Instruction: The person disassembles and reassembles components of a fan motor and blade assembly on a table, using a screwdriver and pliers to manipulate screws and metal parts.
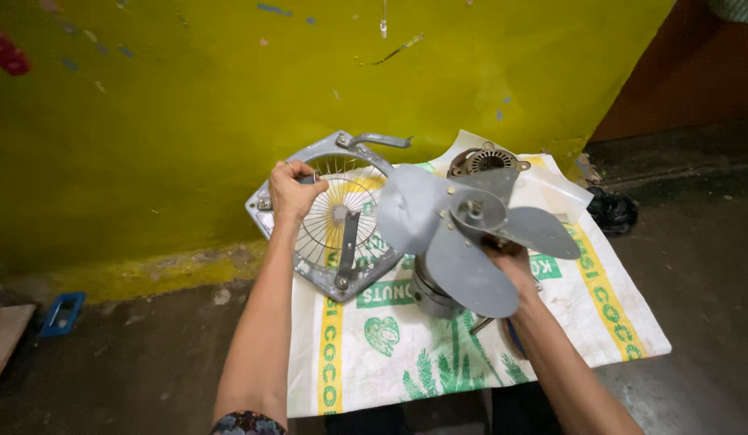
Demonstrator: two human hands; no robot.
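Right, starting at my right hand [509, 262]: its grip is closed on the fan assembly from underneath, just behind the blade hub, though the fingers are mostly hidden by a blade, so I see the wrist and the back of the hand only. The fan blades [462, 234], grey, stand up facing me, hub [474, 208] roughly centre, w/ the motor body [432, 292] hanging below and to the left of that hand. So the shaft axis runs from the hub down-and-away toward the sack, tilted, not lying flat.

My left hand [292, 191] is clamped on the top-left rim of the square grey fan guard [333, 211], fingers wrapped over the frame edge. The guard is tipped up, leaning toward the wall, wire grille showing in the middle. It sits to the left of the blades, just beside them; one blade tip overlaps its right edge in my view, can't tell if they touch. Left hand is the nearer one to the guard, right to the motor.

Behind the blades there's a second round motor part [486, 161] w/ copper windings, near the wall.

All of it is on a white woven sack [599, 314] w/ green and yellow print, spread on a dark concrete floor [132, 362]. Yellow-green wall [188, 97] behind, paint chipped. A small blue object [61, 312] lies well apart on the left, and a black crumpled bag [612, 211] is off the sack's right corner.
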